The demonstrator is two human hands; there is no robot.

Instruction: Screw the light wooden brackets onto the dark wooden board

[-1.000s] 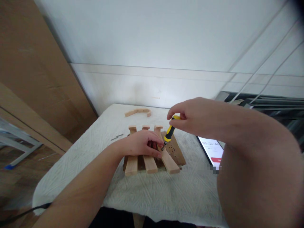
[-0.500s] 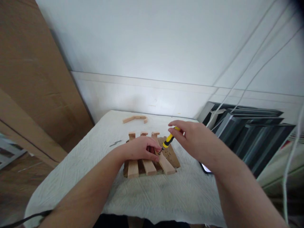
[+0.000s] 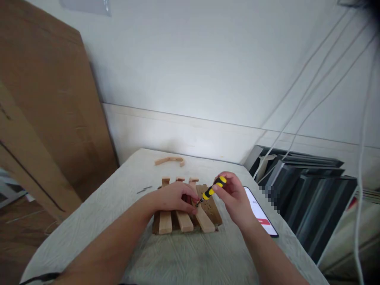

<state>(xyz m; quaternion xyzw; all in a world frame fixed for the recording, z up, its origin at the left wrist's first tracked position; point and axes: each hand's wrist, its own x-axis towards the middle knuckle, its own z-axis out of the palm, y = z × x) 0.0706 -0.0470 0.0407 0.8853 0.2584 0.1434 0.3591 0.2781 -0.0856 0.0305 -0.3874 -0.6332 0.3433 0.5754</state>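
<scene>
My right hand (image 3: 236, 202) grips the yellow and black handle of a screwdriver (image 3: 210, 192) between thumb and fingers. The shaft slants down to the left, its tip at the upper face of the rightmost wooden piece (image 3: 204, 219). Beside that tip, my left hand (image 3: 175, 197) has its thumb and fingers closed; whatever is between them is too small to make out. It lies across the middle wooden piece (image 3: 184, 222) and the left wooden piece (image 3: 165, 223), hiding their middles. All three hook-ended pieces rest on a sheet of brown cardboard (image 3: 212, 208).
Farther back on the cloth-covered table (image 3: 130, 174) lies another hooked wooden piece (image 3: 170, 160). Thin metal pieces (image 3: 144, 189) are left of the cardboard. A lit phone (image 3: 261, 215) lies by the right edge, near dark panels (image 3: 311, 198). White cables (image 3: 299, 107) hang at right.
The view has tilted up and shifted right, uncovering the phone. My right hand has come lower round the screwdriver handle, its fingers now wrapped closer. My left hand stays by the tip.
</scene>
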